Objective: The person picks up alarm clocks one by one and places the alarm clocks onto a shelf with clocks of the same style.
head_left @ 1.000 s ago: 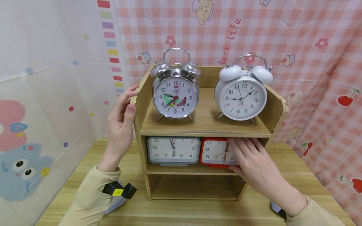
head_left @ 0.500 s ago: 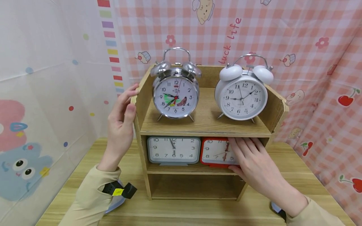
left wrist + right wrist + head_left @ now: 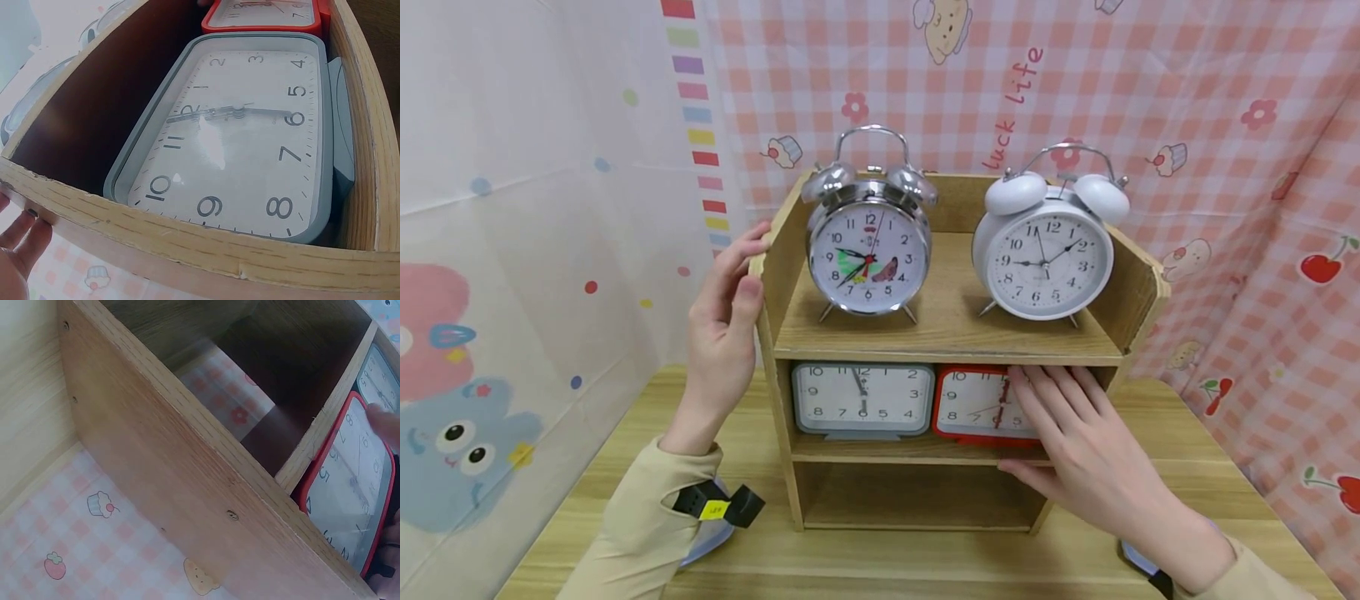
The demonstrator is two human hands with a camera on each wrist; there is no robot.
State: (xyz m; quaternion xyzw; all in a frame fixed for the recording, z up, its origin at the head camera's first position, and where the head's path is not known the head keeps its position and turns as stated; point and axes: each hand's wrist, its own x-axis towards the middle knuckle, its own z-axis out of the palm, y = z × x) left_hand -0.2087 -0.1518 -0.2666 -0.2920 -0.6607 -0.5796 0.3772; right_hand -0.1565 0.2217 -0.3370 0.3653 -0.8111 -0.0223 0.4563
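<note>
A red-framed desk clock (image 3: 977,404) stands on the middle shelf next to a grey one (image 3: 862,400). My right hand (image 3: 1082,433) reaches into that compartment, its fairly straight fingers over the red clock's right part, covering it. The thumb (image 3: 1026,475) points away, below the clock's lower edge. My left hand (image 3: 722,333) rests its fingers against the outer left side of the wooden shelf unit (image 3: 947,357), thumb by the front edge. On top stand a silver twin-bell alarm clock (image 3: 868,258) and a white one (image 3: 1045,265).
The lowest compartment (image 3: 917,500) lies under the clocks. The unit stands on a wood-grain table (image 3: 865,567). Behind it hangs a pink checked cloth (image 3: 955,100), with a pale dotted cloth (image 3: 550,208) at left. Pale bluish objects (image 3: 707,542) show partly beneath the forearms.
My right thumb has dropped from the red clock's lower edge, and the right hand has shifted slightly right. The clocks and my left hand keep their places.
</note>
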